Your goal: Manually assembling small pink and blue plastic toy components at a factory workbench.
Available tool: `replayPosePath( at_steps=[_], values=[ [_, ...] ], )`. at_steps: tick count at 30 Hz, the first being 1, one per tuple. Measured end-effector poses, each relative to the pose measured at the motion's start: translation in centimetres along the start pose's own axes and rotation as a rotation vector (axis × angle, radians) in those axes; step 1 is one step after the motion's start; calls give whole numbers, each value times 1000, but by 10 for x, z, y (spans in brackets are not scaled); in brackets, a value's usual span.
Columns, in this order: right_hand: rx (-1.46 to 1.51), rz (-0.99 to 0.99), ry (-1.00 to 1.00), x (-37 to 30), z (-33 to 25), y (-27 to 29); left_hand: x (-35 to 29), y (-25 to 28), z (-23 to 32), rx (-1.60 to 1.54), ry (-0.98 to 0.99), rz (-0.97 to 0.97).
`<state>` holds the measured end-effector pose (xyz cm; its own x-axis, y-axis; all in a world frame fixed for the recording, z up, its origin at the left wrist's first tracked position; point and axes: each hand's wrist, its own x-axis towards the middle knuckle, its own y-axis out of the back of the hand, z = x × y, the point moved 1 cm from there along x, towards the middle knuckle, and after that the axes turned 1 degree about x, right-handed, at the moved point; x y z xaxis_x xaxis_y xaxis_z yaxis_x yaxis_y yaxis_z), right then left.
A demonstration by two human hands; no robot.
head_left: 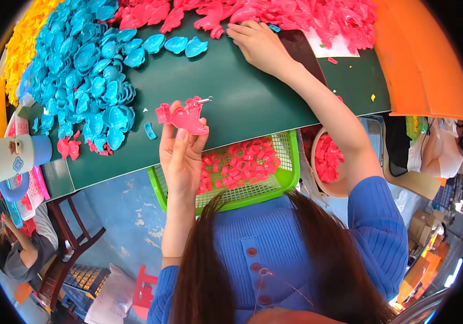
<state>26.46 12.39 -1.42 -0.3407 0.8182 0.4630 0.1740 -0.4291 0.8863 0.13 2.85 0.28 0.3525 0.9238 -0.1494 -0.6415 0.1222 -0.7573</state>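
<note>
My left hand (182, 156) is closed on a glossy pink plastic part (188, 117) with a curved, hollow shape, holding it just above the table's near edge. A small metal spring or pin (205, 100) sticks out of that part at its upper right. My right hand (258, 46) reaches to the far side, its fingers stretched toward the edge of a heap of pink plastic parts (210, 15); nothing shows in it. Just beyond it lies a small blue piece (274, 28). Several blue shell-shaped parts (176, 44) lie in a row left of that hand.
On the green table (215, 75), a large blue heap (83, 65) and a yellow heap (25, 43) fill the left. Below the near edge, a green basket (294, 167) holds pink rings; beside it stands a tub (320, 186). Another person (29, 254) sits at lower left.
</note>
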Motion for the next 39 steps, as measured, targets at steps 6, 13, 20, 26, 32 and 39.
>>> replayPosePath(
  at_steps=[6,13,20,26,32,39],
  values=[
    [309,-217,31,-67,-72,49,-10,13,7,75,-122,127],
    [329,57,150,-132,-112,64,-13,0,-13,247,-228,37],
    [881,290,-502,-79,-155,97,-37,-11,-27,442,-297,-4],
    [1174,287,-691,-82,-174,92,-48,-13,-28,556,-373,6],
    [1018,337,-596,-78,-171,100,-48,-23,-29,602,-370,-3],
    [914,360,-378,-75,-161,96,-43,-24,-32,552,-338,33]
  ],
)
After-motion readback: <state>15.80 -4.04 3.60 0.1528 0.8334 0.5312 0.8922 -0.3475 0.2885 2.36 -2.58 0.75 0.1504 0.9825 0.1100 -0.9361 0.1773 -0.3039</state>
